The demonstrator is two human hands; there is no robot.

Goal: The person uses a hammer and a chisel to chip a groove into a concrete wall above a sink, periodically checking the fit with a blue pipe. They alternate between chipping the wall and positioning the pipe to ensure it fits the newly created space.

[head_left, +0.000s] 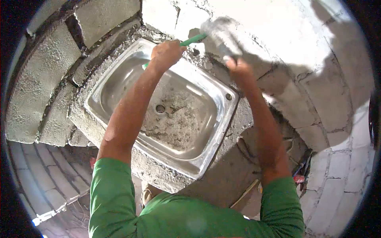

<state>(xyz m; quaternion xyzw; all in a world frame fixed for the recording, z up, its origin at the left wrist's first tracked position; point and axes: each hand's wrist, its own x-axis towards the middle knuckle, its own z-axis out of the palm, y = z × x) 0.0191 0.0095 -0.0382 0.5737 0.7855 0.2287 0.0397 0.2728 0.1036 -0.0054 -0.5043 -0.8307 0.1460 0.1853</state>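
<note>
Over the far edge of the metal sink (210, 87), the left hand (168, 53) is curled round a green rod (194, 39) slanting toward the blockwork (156, 14), the right hand (240, 70) clenching a blurred tool (225, 50) near its tip, seemingly mid-swing, which calls for a steady rod and careful aim.

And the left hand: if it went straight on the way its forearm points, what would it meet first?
Probably the pale block wall, just past the far rim of the sink; how near the left hand is remains unclear.
</note>
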